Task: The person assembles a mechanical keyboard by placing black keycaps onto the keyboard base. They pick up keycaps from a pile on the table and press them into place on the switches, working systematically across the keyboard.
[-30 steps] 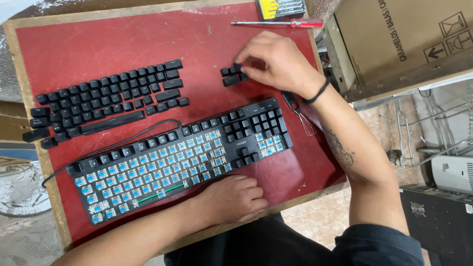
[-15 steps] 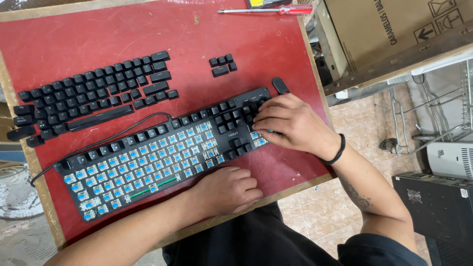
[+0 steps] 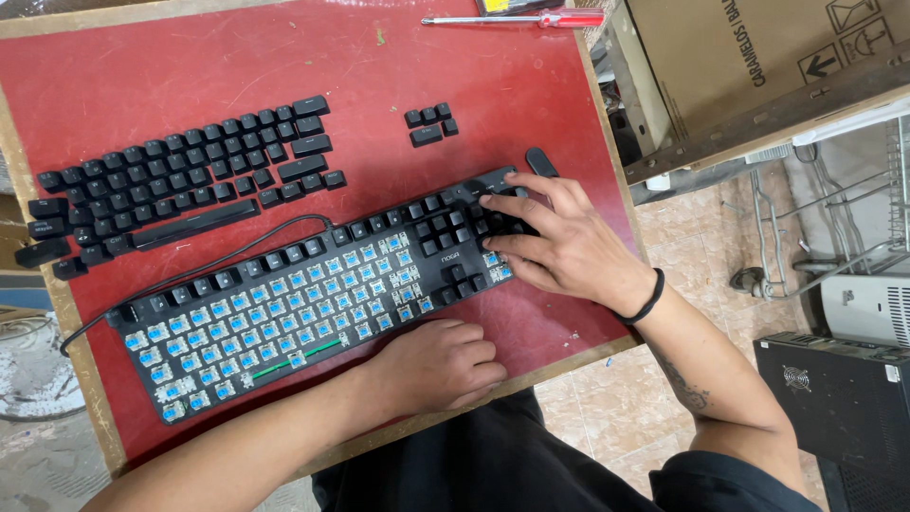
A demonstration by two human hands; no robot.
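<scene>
A black mechanical keyboard (image 3: 284, 294) lies slanted on the red tabletop (image 3: 313, 57); most of its keycaps are off, showing blue switches. My right hand (image 3: 555, 242) rests on the keyboard's right end, fingertips on the black keycaps still fitted there. My left hand (image 3: 441, 365) is curled into a loose fist and presses on the table just below the keyboard's front edge. Removed black keycaps (image 3: 180, 180) lie in rows at the upper left. A small cluster of keycaps (image 3: 431, 123) sits above the keyboard's right end.
A red-handled screwdriver (image 3: 531, 19) lies at the table's far edge. A cardboard box (image 3: 758, 57) stands to the right on a wooden board. A black computer case (image 3: 844, 398) and a white device sit on the tiled floor at right. The keyboard's cable (image 3: 190, 270) loops left.
My right hand came down from the small keycap cluster to the keyboard's right end and has settled on its keys. My left hand has stayed in place.
</scene>
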